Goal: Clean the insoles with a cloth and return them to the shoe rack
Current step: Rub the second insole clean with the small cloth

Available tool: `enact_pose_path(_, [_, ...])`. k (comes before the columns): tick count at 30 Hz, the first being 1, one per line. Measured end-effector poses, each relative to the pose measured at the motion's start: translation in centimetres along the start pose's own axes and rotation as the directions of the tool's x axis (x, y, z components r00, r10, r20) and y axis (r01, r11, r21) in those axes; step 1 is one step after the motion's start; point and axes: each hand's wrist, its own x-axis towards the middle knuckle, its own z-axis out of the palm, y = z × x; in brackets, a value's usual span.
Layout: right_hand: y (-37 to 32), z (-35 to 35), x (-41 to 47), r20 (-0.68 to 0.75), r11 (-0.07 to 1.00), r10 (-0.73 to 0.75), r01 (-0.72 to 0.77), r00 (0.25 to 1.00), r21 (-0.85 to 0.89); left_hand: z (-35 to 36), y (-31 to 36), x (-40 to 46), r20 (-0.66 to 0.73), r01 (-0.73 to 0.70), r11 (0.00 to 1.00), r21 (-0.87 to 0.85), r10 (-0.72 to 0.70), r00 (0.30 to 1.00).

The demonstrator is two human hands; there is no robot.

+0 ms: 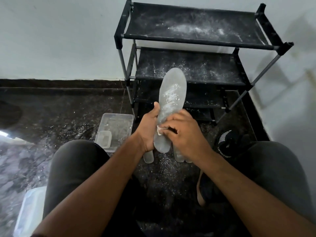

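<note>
Dark speckled floor (pixel 59 113) meets a pale wall, and a black shoe rack (pixel 196 48) stands at about one o'clock with white powder on its shelves. At the middle, the left hand (pixel 148 132) wraps its fingers round the grey insole (pixel 171 101) near the heel and holds it up, toe end pointing to twelve o'clock, probably so the dusty top faces the person. The right hand (pixel 186 134) curls its fingers over a small white cloth (pixel 159 130) and presses it on the insole's lower part, ready to rub. White dust shows higher up, so the wiping looks unfinished. More insoles (pixel 181 156) lie on the floor just under the hands. A clear plastic box (pixel 118 124) sits at nine o'clock from the hands, and a black shoe (pixel 227 141) at three o'clock.
</note>
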Motion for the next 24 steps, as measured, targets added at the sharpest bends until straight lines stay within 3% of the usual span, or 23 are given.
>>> enact_pose_path(1, [-0.1,0.3,0.0,-0.013,1.000,0.003,-0.003,1.000,-0.002,0.0,0.1,0.0,0.001,-0.004,1.000,0.012,0.004,1.000])
enact_pose_path(6, [-0.7,0.4,-1.3,0.188,0.998,-0.053,0.044,0.981,0.054,-0.5,0.8,-0.2,0.003,0.014,0.999,0.034,-0.014,1.000])
enact_pose_path(10, [0.2,-0.1,-0.3,-0.049,1.000,0.027,-0.027,0.998,0.001,0.0,0.3,-0.2,0.027,0.014,0.999,-0.038,-0.013,1.000])
enact_pose_path(15, [-0.8,0.6,-1.4,0.149,0.996,-0.062,0.051,0.987,0.074,-0.9,0.8,0.0,0.013,0.009,1.000,0.008,-0.009,1.000])
enact_pose_path(20, [0.3,0.1,-0.4,-0.067,0.999,0.038,-0.039,0.997,-0.011,-0.1,0.3,0.0,0.043,0.005,0.999,-0.032,-0.004,0.999])
enact_pose_path(24, [-0.6,0.9,-1.2,0.147,0.996,-0.034,0.021,0.989,0.086,-0.7,0.5,0.3,-0.012,-0.025,1.000,0.018,0.026,1.000])
